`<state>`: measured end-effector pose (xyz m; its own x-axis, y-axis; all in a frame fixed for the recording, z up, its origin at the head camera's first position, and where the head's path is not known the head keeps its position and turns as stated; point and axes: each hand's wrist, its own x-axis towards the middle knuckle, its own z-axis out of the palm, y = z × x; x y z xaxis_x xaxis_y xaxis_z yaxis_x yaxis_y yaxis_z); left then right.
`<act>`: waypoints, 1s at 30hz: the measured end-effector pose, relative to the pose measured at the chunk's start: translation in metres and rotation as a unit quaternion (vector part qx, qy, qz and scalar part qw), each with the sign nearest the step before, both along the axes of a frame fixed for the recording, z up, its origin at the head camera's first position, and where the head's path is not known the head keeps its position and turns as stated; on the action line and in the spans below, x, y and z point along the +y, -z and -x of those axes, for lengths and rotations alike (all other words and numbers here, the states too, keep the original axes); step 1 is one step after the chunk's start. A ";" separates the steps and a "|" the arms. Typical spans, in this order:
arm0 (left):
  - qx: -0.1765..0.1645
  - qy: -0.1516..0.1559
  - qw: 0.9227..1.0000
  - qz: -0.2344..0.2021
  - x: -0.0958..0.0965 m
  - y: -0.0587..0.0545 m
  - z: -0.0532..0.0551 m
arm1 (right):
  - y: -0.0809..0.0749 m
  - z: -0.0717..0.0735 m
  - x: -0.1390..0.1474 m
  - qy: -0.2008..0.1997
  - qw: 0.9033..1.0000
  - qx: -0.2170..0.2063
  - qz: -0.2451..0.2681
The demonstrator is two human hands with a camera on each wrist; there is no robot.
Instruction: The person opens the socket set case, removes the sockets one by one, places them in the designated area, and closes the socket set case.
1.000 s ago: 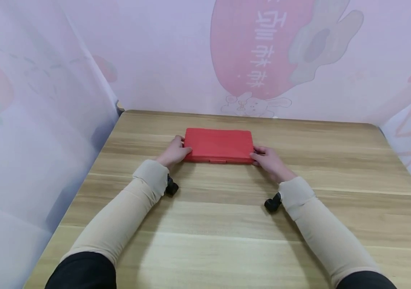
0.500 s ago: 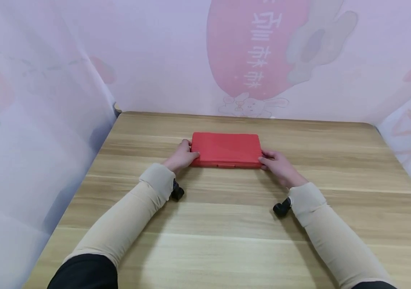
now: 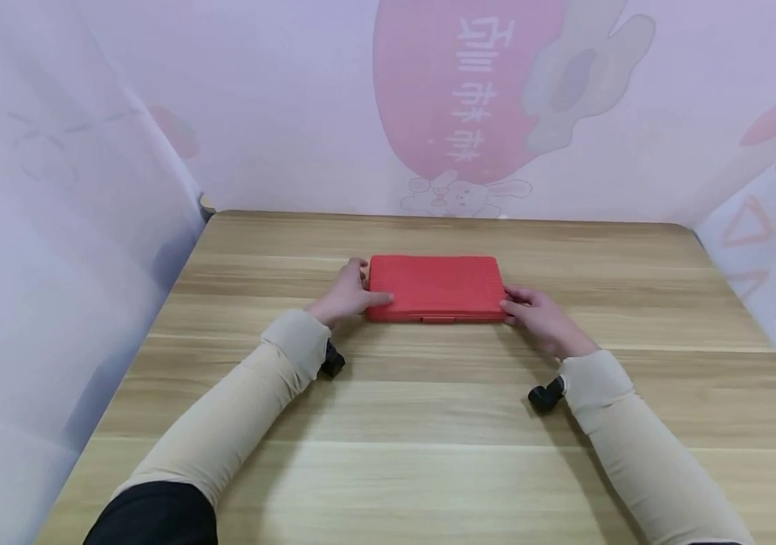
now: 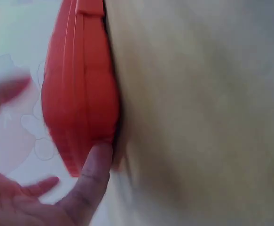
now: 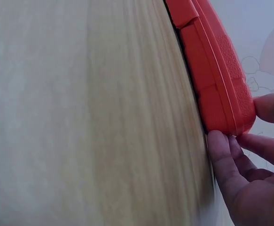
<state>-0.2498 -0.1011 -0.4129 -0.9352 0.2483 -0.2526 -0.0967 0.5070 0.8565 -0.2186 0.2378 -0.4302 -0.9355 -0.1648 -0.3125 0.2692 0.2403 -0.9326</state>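
A flat red plastic case (image 3: 435, 284), closed, with a latch on its near side, lies on the wooden table. At its left end is my left hand (image 3: 348, 294). In the left wrist view, one finger (image 4: 97, 162) touches the end of the case low down near the tabletop, while the blurred thumb (image 4: 10, 94) stands apart from the lid. My right hand (image 3: 543, 316) pinches the opposite end. In the right wrist view, its thumb (image 5: 270, 108) is on the upper edge of the case and the other fingers (image 5: 226, 165) are against the end and lower edge.
The wood-grain table (image 3: 388, 424) reaches back to a pale printed curtain (image 3: 278, 106) with a pink shape and rabbit drawings. More curtain hangs along the left and right sides. A small black camera sits at each wrist, by the rolled sleeves.
The case has shifted right and slightly nearer across the table, with both hands moving along. My left thumb has swung out over the lid. The head view has turned a little.
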 end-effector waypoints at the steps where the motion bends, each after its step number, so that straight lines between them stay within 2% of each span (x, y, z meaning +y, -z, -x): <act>1: 0.011 0.015 1.000 0.012 0.001 -0.001 0.002 | 0.000 -0.001 0.000 -0.001 1.000 0.001 -0.003; 4: 0.048 0.078 0.993 0.074 0.005 -0.002 0.009 | -0.001 -0.008 0.004 -0.001 0.999 0.016 -0.040; 6: 0.069 0.125 0.982 0.124 0.008 -0.002 0.014 | -0.003 -0.015 0.008 0.008 0.999 0.018 -0.043; 8: 0.087 0.166 0.969 0.162 0.011 -0.004 0.020 | -0.005 -0.024 0.014 0.019 0.999 0.014 -0.026; 10: 0.103 0.201 0.955 0.194 0.013 -0.006 0.026 | -0.006 -0.032 0.017 0.033 0.999 -0.006 0.034; 13: 0.122 0.243 0.930 0.247 0.014 -0.011 0.033 | -0.005 -0.046 0.012 0.029 0.993 -0.034 0.110; 16: 0.130 0.275 0.905 0.297 0.014 -0.014 0.038 | -0.001 -0.059 -0.002 0.012 0.982 -0.060 0.178; 18: 0.129 0.287 0.895 0.317 0.013 -0.014 0.039 | 0.003 -0.065 -0.015 0.009 0.972 -0.076 0.223; 20: 0.126 0.291 0.890 0.329 0.011 -0.013 0.041 | 0.005 -0.069 -0.029 0.018 0.960 -0.091 0.263; 23: 0.128 0.290 0.887 0.334 0.011 -0.009 0.045 | 0.008 -0.070 -0.046 0.051 0.943 -0.111 0.308; 26: 0.135 0.291 0.888 0.328 0.013 -0.008 0.048 | 0.010 -0.069 -0.057 0.081 0.922 -0.129 0.356; 30: 0.129 0.297 0.892 0.314 0.016 -0.011 0.050 | 0.011 -0.067 -0.070 0.102 0.886 -0.156 0.424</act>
<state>-0.2998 -0.0846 -0.4023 -0.7330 0.6048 -0.3115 0.5083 0.7912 0.3401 -0.1520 0.1681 -0.4413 -0.8626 -0.3020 -0.4059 0.5033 -0.5944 -0.6272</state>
